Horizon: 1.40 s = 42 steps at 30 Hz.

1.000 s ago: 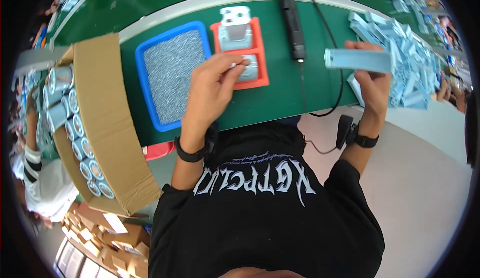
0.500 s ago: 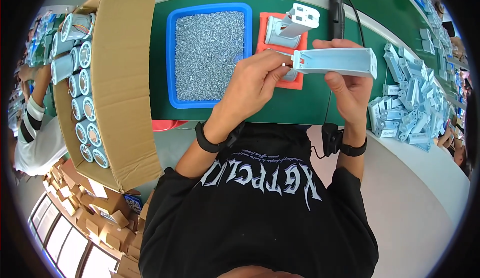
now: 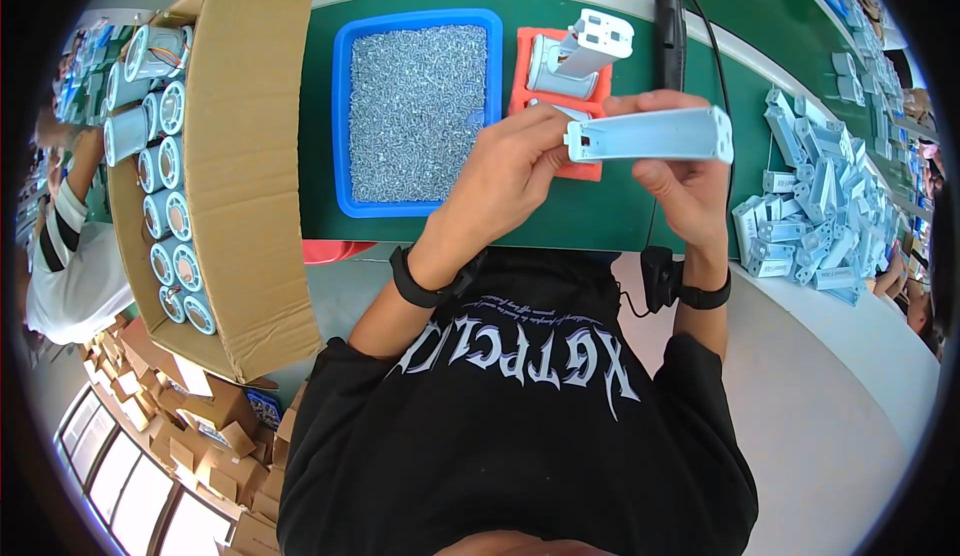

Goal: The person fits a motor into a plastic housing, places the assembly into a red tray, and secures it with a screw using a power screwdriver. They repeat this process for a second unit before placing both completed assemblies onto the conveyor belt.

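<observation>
A long, trough-shaped light-blue plastic housing (image 3: 650,139) lies level above the bench, its hollow side in view. My right hand (image 3: 692,196) grips it from the right, thumb on the near edge and fingers along the far side. My left hand (image 3: 508,168) is closed at the housing's left end; its fingertips and anything pinched there are hidden. Beneath the hands is a red foam holder (image 3: 524,54). Its far pocket bears a light-blue cylindrical motor unit (image 3: 548,68) with a white-ended housing (image 3: 600,41) joined to it. Another light-blue part in the near pocket is mostly covered.
Left of the holder stands a blue tray (image 3: 342,116) full of small screws. A cardboard box (image 3: 250,156) with several motor units is at far left. A corded black tool (image 3: 671,41) lies behind my right hand. Loose housings (image 3: 815,196) are piled right.
The housing and my right hand have shifted left and slightly nearer to me, against my left fingers. A small white piece at my left fingertips is now out of sight.
</observation>
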Each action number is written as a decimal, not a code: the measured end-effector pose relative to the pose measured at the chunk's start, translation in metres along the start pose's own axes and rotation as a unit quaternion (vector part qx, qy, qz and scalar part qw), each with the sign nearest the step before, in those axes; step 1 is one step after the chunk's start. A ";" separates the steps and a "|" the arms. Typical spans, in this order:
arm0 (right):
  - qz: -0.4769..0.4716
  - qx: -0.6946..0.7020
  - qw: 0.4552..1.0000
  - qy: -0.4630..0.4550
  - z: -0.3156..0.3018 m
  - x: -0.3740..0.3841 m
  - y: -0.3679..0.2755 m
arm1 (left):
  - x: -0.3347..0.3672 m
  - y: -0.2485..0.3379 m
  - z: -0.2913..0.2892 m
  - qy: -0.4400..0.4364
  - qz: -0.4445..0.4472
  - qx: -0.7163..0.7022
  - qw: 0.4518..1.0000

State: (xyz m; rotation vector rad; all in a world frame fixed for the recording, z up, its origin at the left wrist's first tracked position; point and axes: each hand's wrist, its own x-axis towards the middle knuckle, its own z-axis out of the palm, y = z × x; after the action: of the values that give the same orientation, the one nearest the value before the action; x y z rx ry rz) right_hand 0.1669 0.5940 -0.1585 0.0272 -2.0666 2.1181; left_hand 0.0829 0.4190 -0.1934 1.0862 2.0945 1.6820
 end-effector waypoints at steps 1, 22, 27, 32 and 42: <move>-0.001 -0.017 1.000 -0.007 0.000 -0.001 0.000 | 0.000 0.000 0.000 0.000 0.002 0.003 1.000; -0.069 -0.259 0.963 -0.034 0.007 0.002 0.000 | 0.001 -0.006 -0.012 0.051 0.045 0.187 0.980; -0.033 -0.348 0.934 -0.075 0.020 0.009 0.010 | 0.001 -0.017 -0.017 -0.009 0.005 0.178 0.984; -0.008 -0.408 0.909 -0.086 0.016 0.014 0.001 | 0.011 -0.005 -0.028 -0.128 -0.080 0.212 0.966; 0.039 -0.456 0.874 -0.161 0.015 0.033 -0.010 | -0.009 -0.016 -0.010 0.001 -0.030 0.138 0.990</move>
State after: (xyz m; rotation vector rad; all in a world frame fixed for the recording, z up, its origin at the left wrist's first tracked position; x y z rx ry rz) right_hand 0.1339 0.5836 -0.1430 0.1772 -3.0897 1.0047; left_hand 0.0767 0.4049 -0.2068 1.0820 2.3886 1.3949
